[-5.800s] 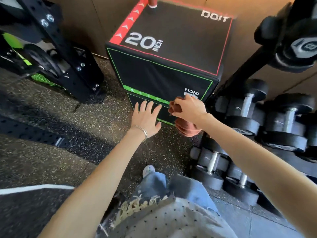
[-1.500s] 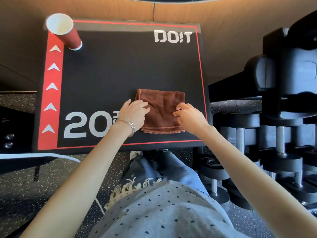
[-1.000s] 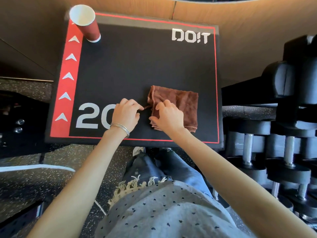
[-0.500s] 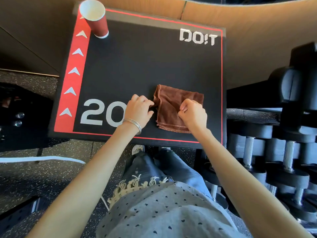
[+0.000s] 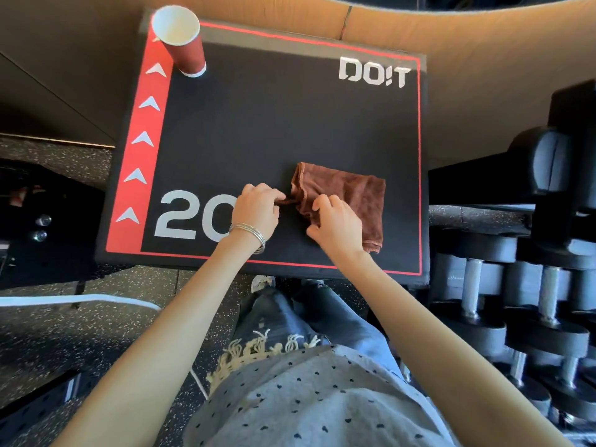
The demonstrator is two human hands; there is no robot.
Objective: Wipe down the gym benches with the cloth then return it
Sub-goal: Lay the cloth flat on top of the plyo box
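head view, steeply down, close

A red paper cup [image 5: 183, 43] with a white inside is seen standing upright on the far left corner of a black plyo box [image 5: 274, 124] marked "20" and "DO!T". Black dumbbells [image 5: 516, 304] are racked just beside it, on speckled rubber flooring [image 5: 64, 337].

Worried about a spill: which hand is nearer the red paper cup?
Left. The left hand lies below the red paper cup; the right hand is farther right.
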